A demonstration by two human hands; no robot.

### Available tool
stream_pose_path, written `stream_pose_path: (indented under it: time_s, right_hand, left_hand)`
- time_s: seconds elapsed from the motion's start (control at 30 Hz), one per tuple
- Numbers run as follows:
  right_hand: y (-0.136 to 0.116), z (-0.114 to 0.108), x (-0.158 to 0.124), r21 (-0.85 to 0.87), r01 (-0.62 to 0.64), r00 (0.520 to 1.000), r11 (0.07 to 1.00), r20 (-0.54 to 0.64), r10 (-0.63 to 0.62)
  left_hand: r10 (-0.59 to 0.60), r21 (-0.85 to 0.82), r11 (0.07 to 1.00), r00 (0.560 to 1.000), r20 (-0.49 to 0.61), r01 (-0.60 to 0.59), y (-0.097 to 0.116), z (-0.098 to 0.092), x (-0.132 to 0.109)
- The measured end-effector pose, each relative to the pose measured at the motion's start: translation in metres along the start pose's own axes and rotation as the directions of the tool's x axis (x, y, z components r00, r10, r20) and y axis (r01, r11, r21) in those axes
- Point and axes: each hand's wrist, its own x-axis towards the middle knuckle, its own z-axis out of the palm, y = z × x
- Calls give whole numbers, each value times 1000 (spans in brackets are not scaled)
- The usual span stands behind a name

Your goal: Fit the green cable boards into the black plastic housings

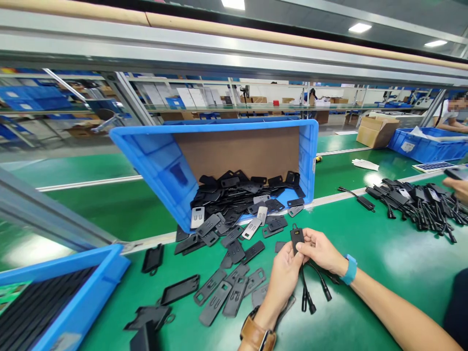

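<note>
Evidently for steadiness, the left hand (283, 274) and right hand (323, 249) both pinch the black module (297, 237), right of the frame's centre, cables (311, 306) trailing below; mid-frame, the blue bin (155, 158) lies tipped open, probably keeping dark plates (215, 303) within reach.

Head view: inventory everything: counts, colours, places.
Tilted bin: 1, blue, centre
Flat plates: many, black-grey, in and before it
Shallow trays: several, black, lower left
Side bin: 1, blue, lower left
Held device: 1, black, near centre
Cables: several, black, below device
Device pile: many, black, right
Far bin: 1, blue, back right
Carton: 1, brown, back right
Glove: 1, white, back right
Panel: 1, dark, right
Worktop: 1, green, foreground
Overhead bars: several, silver, top
Ceiling lights: 3, white, top
Shelving: uncountable, mixed, background
Other person's hand: 1, right edge
Left grip: 1, brown wristband, on device
Right grip: 1, blue wristband, on device
</note>
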Motion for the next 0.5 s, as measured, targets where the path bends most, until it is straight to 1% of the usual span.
stream_pose_path:
  time_s: [0.17, 0.23, 0.27, 0.33, 0.4, 0.43, 0.5]
  right_hand:
    - [-3, 4, -1, -18, 8, 998, 1000, -64, -9]
    - [-8, 0, 0, -15, 15, 995, 1000, -95, -16]
    - [-11, -5, 1, -26, 14, 991, 1000, -134, -18]
    - [-18, -23, 3, -74, 8, 968, 997, -250, -27]
    - [-24, -52, 5, -137, -17, 928, 990, -370, -35]
    - [-26, -69, 6, -172, -32, 902, 985, -429, -45]
    - [-26, -106, 7, -271, -99, 832, 957, -550, -70]
  left_hand:
    - [-11, 8, 1000, 999, 35, 11, 0, 1, 0]
    - [-26, 11, 1000, 998, 50, 25, 0, -1, -1]
    - [-35, 18, 999, 998, 44, 34, -1, -3, -1]
    - [-38, 36, 999, 999, -11, 39, -2, -6, -1]
    - [-6, 57, 998, 996, -89, 11, -5, -10, -1]
    - [19, 72, 997, 992, -126, -10, -7, -12, -1]
    - [67, 126, 991, 980, -186, -43, -10, -17, 1]
